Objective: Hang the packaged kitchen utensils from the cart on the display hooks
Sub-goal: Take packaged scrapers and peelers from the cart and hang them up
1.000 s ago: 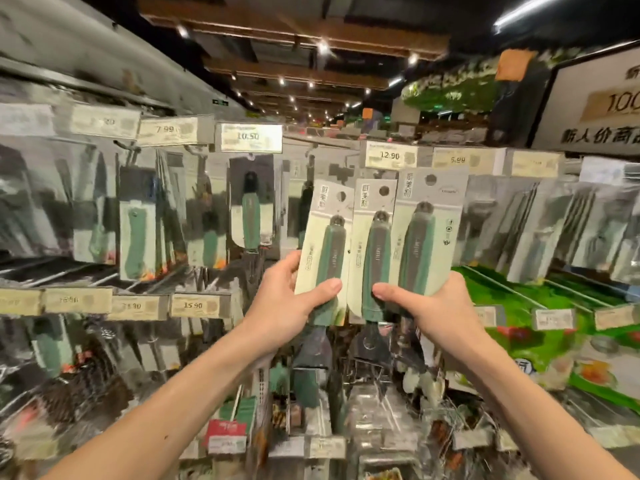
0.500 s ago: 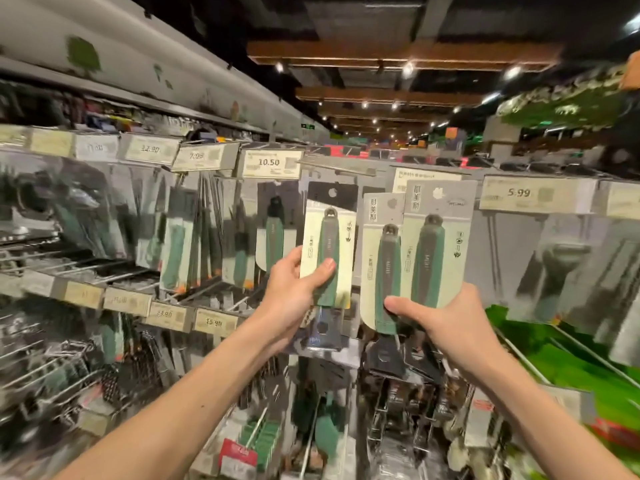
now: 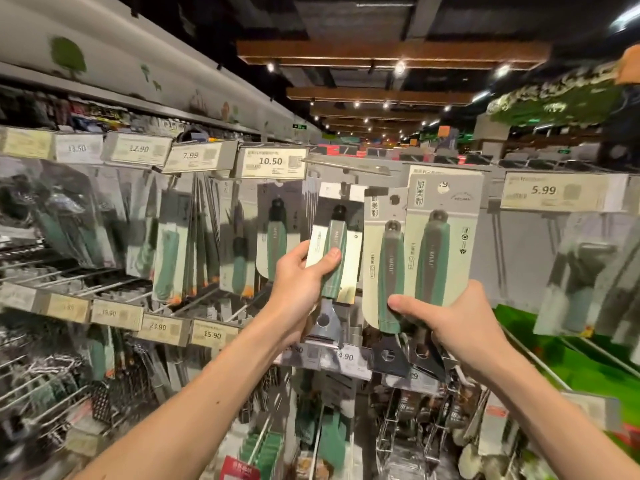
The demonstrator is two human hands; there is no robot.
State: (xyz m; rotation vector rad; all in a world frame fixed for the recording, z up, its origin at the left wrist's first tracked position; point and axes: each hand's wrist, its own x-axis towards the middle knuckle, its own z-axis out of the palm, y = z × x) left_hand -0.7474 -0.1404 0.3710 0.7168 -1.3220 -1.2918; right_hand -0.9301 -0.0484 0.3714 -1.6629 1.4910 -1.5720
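My left hand (image 3: 300, 289) grips one packaged green-handled utensil (image 3: 337, 252) by its handle, holding it up against the display just right of the 10.50 price tag (image 3: 272, 163). Its card top sits at a hook (image 3: 343, 188); whether it is threaded on I cannot tell. My right hand (image 3: 450, 318) holds two more packaged green-handled utensils (image 3: 420, 244), fanned side by side, thumb across their lower handles. Their metal blades stick out below my fingers.
Rows of hooks with hanging packaged utensils (image 3: 194, 237) fill the display to the left, with price tags (image 3: 138, 148) on the rails. A 5.99 tag (image 3: 554, 192) and more packages hang at the right. Lower hooks (image 3: 408, 427) carry further goods.
Both hands have risen and moved closer to the display. My left hand has carried its single package away from the other two, up to the hook beside the 10.50 tag.
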